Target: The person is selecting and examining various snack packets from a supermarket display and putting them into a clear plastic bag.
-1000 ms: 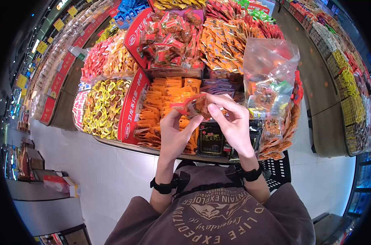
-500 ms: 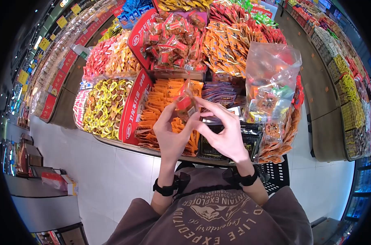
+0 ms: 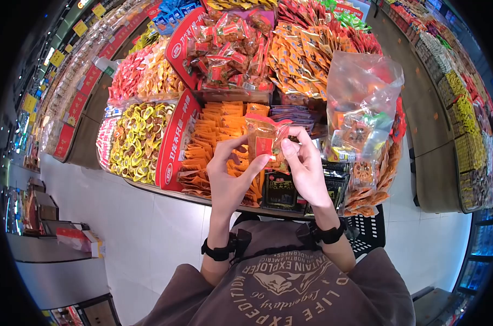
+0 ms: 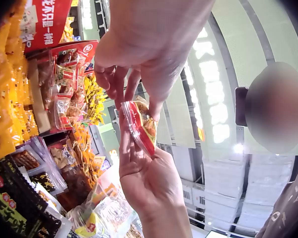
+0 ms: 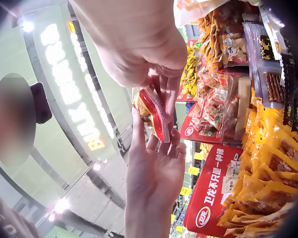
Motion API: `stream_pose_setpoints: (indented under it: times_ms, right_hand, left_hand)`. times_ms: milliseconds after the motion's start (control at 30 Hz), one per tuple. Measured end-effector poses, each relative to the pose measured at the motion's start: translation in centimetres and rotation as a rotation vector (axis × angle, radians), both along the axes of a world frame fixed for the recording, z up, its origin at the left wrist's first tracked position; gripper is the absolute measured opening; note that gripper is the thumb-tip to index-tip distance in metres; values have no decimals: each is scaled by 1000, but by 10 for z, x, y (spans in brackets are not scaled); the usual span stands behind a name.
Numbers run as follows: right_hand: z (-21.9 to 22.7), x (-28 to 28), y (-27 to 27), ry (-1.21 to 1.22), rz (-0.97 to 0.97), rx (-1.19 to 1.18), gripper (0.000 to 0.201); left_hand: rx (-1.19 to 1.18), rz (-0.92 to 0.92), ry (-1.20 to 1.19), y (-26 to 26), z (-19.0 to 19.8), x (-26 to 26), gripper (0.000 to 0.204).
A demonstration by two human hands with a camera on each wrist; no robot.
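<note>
Red-and-clear packet [image 5: 157,119] between both hands [image 5: 156,176], orange packets [image 5: 268,168] and a red sign [image 5: 213,186] at lower right

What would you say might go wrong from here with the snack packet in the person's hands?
The red-and-clear snack packet is pinched by the left hand and right hand above the display, so it might slip and land among the orange packets. The clear plastic bag sits close to the right hand, so a sideways move could perhaps knock it.

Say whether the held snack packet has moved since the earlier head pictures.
Yes: in the head view, the snack packet sits farther right of the red divider sign.
</note>
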State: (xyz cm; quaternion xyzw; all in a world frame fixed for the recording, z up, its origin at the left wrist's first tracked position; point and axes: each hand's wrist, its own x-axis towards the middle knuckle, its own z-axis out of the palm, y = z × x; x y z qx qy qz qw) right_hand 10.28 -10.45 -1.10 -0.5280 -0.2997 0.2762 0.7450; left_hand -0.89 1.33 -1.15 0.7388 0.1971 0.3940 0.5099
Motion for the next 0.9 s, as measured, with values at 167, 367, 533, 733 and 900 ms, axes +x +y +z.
stream_pose_setpoints:
  times_ms: [167,367,533,733,900]
  right_hand:
    - [-11,9,0,-195,-96,15,16]
    - [-8,9,-3,-308,-124,-30,31]
    - [-13,10,-1,-283,-83,10,31]
    - [-21,21,-4,-301,-107,-62,26]
    - [-16,18,-3,-272,-77,-30,29]
  left_hand:
    - [-198,-150,-64,-9,-3,5,36]
    - [-177,-120,-100,-7,-8,9,38]
    - [-153,-155,-78,-7,-5,10,38]
    - [-313,-183,-27,-10,-1,9,37]
    - [-281,-140,-21,-6,-6,9,32]
